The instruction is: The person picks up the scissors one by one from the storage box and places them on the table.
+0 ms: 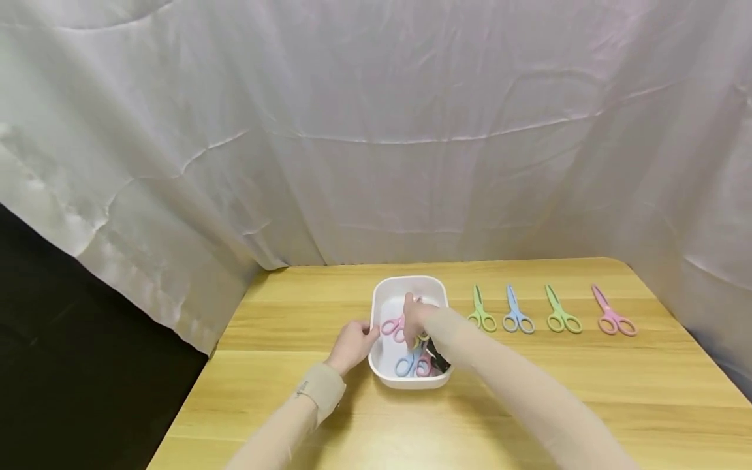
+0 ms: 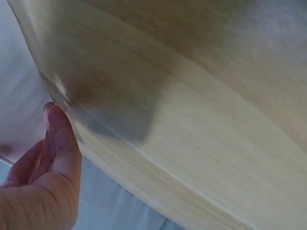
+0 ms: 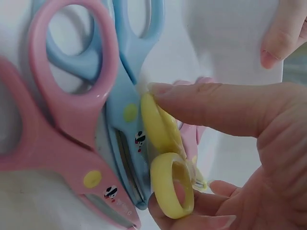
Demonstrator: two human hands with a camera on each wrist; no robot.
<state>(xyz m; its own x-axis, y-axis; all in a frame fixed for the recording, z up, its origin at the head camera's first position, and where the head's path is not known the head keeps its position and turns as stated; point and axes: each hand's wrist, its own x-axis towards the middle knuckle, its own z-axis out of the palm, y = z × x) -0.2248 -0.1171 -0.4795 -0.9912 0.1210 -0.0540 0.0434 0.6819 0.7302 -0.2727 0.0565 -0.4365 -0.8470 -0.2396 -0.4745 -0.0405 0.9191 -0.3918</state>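
A white plastic bin (image 1: 382, 377) on the wooden table holds several pairs of scissors. My left hand (image 1: 351, 344) grips its left rim, and a fingertip laps over that rim in the right wrist view. Inside the bin, my right hand (image 1: 416, 321) pinches the finger loops of yellow-green scissors (image 3: 163, 127) between thumb and fingers. Beside them lie blue scissors (image 3: 125, 110) and pink scissors (image 3: 72, 120). Another pink pair (image 1: 390, 326) is toward the bin's left wall. A black item (image 1: 437, 359) rests at its near right, partly hidden by my right forearm.
Right of the bin, a row of scissors points away from me: green (image 1: 478, 310), blue (image 1: 514, 316), green (image 1: 561, 315) and pink (image 1: 613, 318). A pale curtain (image 1: 411, 183) hangs behind the table (image 1: 282, 391). Past the table's left edge is a dark area.
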